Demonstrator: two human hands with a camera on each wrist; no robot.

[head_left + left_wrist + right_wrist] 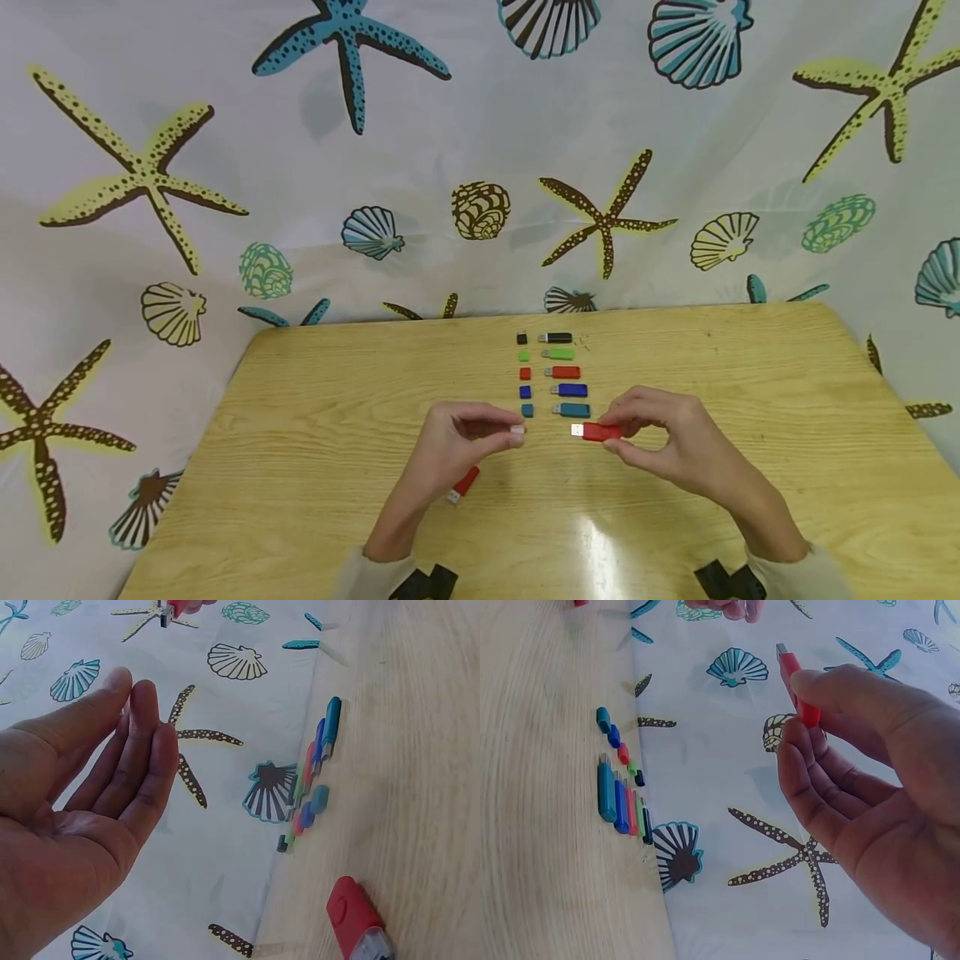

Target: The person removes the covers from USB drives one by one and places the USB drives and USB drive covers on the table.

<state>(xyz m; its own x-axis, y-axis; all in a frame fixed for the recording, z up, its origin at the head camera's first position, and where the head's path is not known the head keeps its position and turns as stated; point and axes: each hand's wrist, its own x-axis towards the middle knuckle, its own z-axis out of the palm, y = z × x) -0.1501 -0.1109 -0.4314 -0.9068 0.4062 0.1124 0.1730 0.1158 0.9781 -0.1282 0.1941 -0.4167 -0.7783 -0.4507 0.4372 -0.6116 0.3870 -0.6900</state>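
Between thumb and fingertips, my right hand (667, 429) pinches a red USB stick (602, 432), its bare metal plug pointing left; the same red stick shows upright in the right wrist view. My left hand (465, 437) faces it a short way off, thumb and fingertips pinching a small pale cap (517, 429) that they mostly hide. Another red USB stick (465, 482), also uncapped, lies on the table beside the left wrist. Beyond the hands, a column of USB sticks includes a teal one (573, 410), a dark blue one (572, 390) and a green one (559, 354).
Left of the column, matching caps line up, with a teal cap (527, 411) nearest and a black cap (522, 338) farthest. All lie on a wooden table (322, 400). Behind its far edge hangs a white cloth (435, 150) printed with starfish and shells.
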